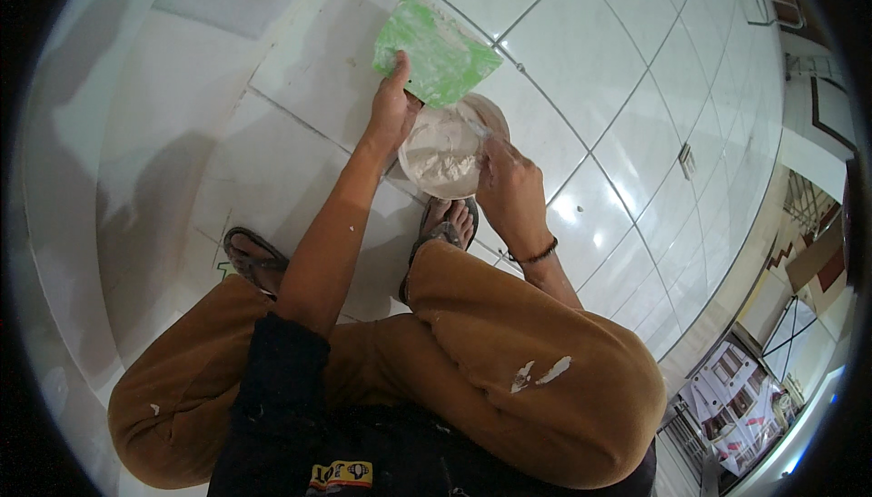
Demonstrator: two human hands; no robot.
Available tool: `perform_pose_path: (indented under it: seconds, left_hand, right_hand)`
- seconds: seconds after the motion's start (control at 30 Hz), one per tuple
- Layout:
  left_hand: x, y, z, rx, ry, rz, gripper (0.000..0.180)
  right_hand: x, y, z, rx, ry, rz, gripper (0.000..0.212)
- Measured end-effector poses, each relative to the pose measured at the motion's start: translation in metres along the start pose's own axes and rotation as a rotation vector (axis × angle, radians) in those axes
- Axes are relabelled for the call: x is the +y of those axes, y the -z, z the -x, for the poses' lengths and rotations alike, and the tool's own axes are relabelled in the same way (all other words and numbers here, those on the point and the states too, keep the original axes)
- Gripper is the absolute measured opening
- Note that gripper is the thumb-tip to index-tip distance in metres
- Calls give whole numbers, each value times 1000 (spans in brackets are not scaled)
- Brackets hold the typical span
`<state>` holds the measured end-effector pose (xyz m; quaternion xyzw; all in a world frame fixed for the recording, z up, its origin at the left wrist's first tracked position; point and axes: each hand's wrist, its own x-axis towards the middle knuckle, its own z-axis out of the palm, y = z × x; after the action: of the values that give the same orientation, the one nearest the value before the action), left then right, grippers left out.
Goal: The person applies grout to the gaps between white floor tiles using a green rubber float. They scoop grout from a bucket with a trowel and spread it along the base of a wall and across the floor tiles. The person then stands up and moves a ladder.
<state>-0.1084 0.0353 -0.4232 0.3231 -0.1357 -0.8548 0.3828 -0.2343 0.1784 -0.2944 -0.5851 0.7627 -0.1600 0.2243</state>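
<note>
We see a green board (434, 43) smeared whitish, off-white paste (440, 144), brown trousers (509, 315) flecked with white, a dark sleeve (277, 374), and white floor tiles (581, 52) in a grey-lined grid.

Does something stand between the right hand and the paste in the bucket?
Nothing visible, except what seems a tool in the right hand. The paste lies uncovered; the green board in the left hand overlaps the bucket only at its far rim.

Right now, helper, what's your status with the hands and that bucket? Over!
Left hand gripping smeared green board. Right hand gripping partly hidden tool at the bucket. Pale paste inside. Possibly in the way: sandalled right foot, close by.
</note>
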Motion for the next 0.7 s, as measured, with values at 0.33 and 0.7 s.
perform_pose_path:
  seconds: [0.33, 0.7]
  left_hand:
    - [-6, 13, -7, 21, -23, 49, 63]
    - [48, 18, 17, 170, -54, -444, 68]
  right_hand:
    - [-28, -48, 17, -263, 253, 97, 16]
    - [34, 29, 55, -49, -62, -540, 28]
